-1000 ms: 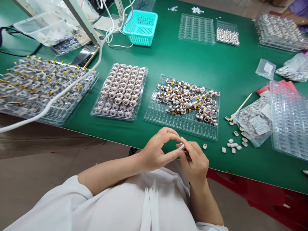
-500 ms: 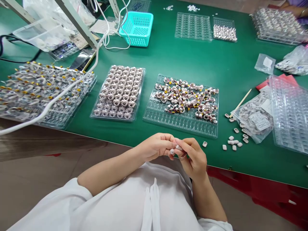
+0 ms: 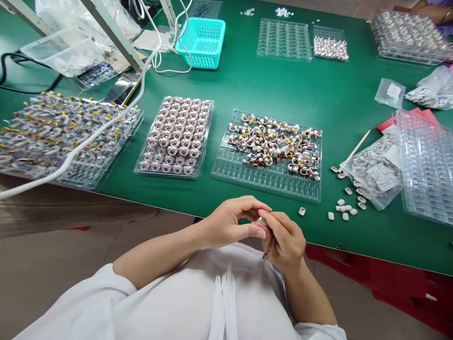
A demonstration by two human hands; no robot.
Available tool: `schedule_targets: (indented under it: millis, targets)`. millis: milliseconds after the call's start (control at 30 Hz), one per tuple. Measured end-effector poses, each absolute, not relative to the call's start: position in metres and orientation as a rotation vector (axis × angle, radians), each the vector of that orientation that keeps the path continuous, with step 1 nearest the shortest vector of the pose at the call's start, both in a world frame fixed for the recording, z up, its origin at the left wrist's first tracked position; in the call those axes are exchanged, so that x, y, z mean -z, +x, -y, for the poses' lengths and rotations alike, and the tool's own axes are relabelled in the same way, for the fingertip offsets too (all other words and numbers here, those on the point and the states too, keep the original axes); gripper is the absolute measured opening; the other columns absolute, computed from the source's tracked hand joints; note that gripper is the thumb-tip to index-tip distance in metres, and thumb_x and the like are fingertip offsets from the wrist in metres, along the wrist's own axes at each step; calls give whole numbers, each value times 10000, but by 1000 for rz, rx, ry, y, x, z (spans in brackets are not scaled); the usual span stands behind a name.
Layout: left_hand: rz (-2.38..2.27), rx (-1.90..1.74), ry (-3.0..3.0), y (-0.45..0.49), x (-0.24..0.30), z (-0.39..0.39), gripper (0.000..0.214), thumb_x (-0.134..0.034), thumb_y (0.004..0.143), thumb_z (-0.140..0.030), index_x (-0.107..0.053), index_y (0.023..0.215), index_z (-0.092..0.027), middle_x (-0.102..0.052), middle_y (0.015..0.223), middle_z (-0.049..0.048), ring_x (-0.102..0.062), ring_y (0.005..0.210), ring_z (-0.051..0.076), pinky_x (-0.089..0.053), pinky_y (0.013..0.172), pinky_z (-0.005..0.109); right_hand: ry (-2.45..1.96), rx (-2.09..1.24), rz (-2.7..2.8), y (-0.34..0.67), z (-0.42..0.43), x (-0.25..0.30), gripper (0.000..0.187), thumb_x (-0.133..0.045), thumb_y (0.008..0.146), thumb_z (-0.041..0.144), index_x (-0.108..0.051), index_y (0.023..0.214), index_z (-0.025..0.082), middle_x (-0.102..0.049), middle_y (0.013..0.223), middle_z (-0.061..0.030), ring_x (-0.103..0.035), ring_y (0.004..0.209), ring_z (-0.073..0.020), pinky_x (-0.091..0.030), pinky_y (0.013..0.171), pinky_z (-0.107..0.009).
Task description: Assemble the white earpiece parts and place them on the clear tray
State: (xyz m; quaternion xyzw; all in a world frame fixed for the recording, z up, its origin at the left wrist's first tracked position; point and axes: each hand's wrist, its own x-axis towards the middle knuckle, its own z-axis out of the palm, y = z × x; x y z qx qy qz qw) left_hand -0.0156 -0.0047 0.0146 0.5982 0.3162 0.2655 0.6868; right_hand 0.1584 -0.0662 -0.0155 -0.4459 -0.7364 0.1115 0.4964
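Close to my body, just off the table's front edge, my left hand (image 3: 231, 221) and my right hand (image 3: 287, 242) meet around a small pale, shiny part (image 3: 262, 220). The left thumb and forefinger close on it from one side, and the right fingers pinch it from the other. A thin dark-red strip (image 3: 268, 250) hangs below the right fingers; I cannot tell whether it belongs to the part. Beyond the hands lies a clear ribbed tray (image 3: 226, 174) bearing a heap of small pale looped parts (image 3: 264, 141) with dark wires and yellow tabs.
On the left are a tray of pale rounded shells (image 3: 173, 137) in rows and a stack of filled trays (image 3: 63, 141), crossed by a white cable (image 3: 95, 137). Rightward lie loose pale caps (image 3: 331, 216), a plastic bag (image 3: 378, 170), and a wooden stick (image 3: 356, 150). A turquoise basket (image 3: 201, 59) stands behind.
My left thumb has come down and forward, and its fingers now arch over the part. The right hand has turned slightly, and the dark-red strip has come into view beneath it.
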Motion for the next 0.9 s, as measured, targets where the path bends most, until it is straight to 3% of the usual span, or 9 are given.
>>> schedule_targets:
  millis: [167, 333, 567, 667, 767, 900]
  targets:
    - [-714, -661, 1468, -15, -11, 8, 270, -747, 809, -217, -697, 1059, -126, -678, 939, 69, -666, 833, 154, -565, 774, 251, -1079, -208, 1786, 154, 67, 20, 431, -582, 937, 143, -568, 1366, 186, -734, 912, -95, -726, 787, -182, -608, 642, -272]
    - [-733, -659, 1386, -14, -7, 10, 283, -758, 799, -239, -708, 1054, -126, -679, 961, 77, -670, 857, 171, -571, 804, 279, -1053, -245, 1765, 155, 68, 26, 459, -579, 917, 85, -575, 1366, 178, -736, 984, -119, -716, 804, -188, -605, 657, -286]
    - [-658, -522, 957, -18, -5, -3, 620, -943, 562, -403, -694, 1069, -148, -692, 887, 30, -677, 816, 154, -553, 837, 311, -1056, -417, 1736, 157, 62, 18, 472, -573, 912, 41, -604, 1351, 213, -686, 835, -44, -661, 667, -132, -562, 589, -219]
    - [-573, -436, 750, -23, 5, -12, 599, -927, 544, -513, -690, 936, -127, -702, 773, 11, -681, 655, 129, -579, 779, 342, -958, -474, 1708, 152, 55, 14, 514, -584, 899, 20, -589, 1375, 215, -658, 783, -31, -638, 636, -125, -550, 566, -212]
    - [-578, -449, 716, -30, 13, -15, 537, -933, 527, -516, -676, 802, -134, -703, 685, 0, -662, 555, 130, -604, 749, 376, -878, -589, 1716, 144, 49, 11, 556, -558, 904, 12, -549, 1419, 221, -671, 793, -45, -648, 645, -140, -555, 560, -226]
    - [-676, -530, 888, -49, 4, -18, 462, -893, 608, -513, -693, 789, -138, -734, 732, 44, -698, 647, 162, -594, 731, 339, -917, -624, 1758, 140, 48, 15, 556, -559, 927, 91, -516, 1456, 255, -668, 749, -36, -626, 570, -148, -535, 512, -238]
